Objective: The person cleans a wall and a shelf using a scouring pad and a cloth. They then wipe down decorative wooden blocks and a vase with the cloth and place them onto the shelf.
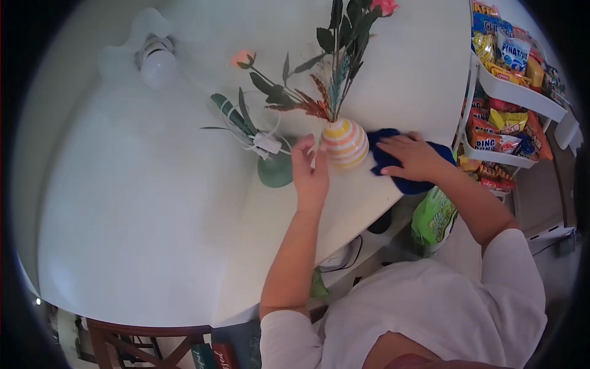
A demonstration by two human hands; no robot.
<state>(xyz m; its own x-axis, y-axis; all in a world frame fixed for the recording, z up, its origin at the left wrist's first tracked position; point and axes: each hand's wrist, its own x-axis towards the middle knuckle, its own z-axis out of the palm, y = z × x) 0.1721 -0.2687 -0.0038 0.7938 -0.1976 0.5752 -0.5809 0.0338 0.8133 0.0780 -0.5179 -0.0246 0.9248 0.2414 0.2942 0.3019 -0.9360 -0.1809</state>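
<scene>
My right hand (415,158) lies flat on a dark blue cloth (424,184), its fingers stretched out over the white surface near the right edge. Just left of the cloth stands a round vase (345,143) with pink, yellow and white stripes, holding artificial flowers (335,67) with long dark leaves. My left hand (309,175) is raised at the vase's left side, thumb and fingers apart; whether a fingertip touches the vase I cannot tell. Beside that hand is a green vase (275,170), with a white plug and cable (267,144) lying against its leaves.
At the right stands a white tiered rack (519,92) full of snack packets. A green plastic bag (433,221) is below the table edge. A bulb lamp (158,64) shows at the upper left, and a wooden chair (147,332) at the lower left.
</scene>
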